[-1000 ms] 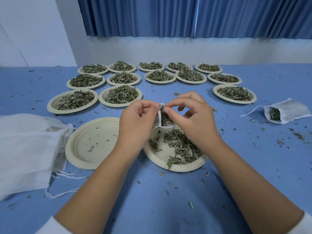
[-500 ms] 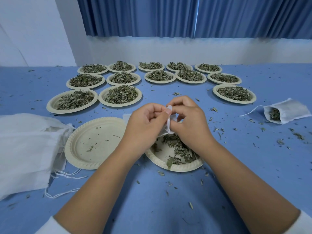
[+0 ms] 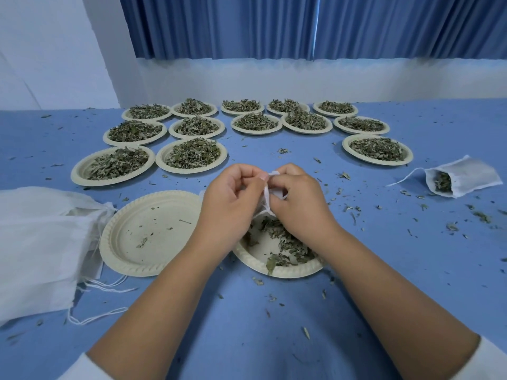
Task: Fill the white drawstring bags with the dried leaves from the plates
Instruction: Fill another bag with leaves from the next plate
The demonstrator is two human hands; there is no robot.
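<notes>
A small white drawstring bag [image 3: 267, 194] hangs between my two hands, mostly hidden by them. My left hand [image 3: 231, 207] pinches its left side and my right hand [image 3: 297, 207] pinches its top right edge. Both hands hover over a paper plate [image 3: 277, 268] that holds a partial layer of dried leaves [image 3: 288, 242]. Left of it lies a nearly bare plate [image 3: 149, 234] with a few crumbs. Several plates heaped with leaves [image 3: 192, 153] fill the far part of the table.
A pile of white drawstring bags [image 3: 41, 242] with loose strings lies at the left edge. A filled bag [image 3: 461, 179] lies on its side at the right, mouth open. Leaf crumbs are scattered over the blue table [image 3: 247, 325]. Blue curtains hang behind.
My hands drew closer together and slightly toward me, bunching the bag's mouth between the fingers; the leaves seen inside it before are now hidden.
</notes>
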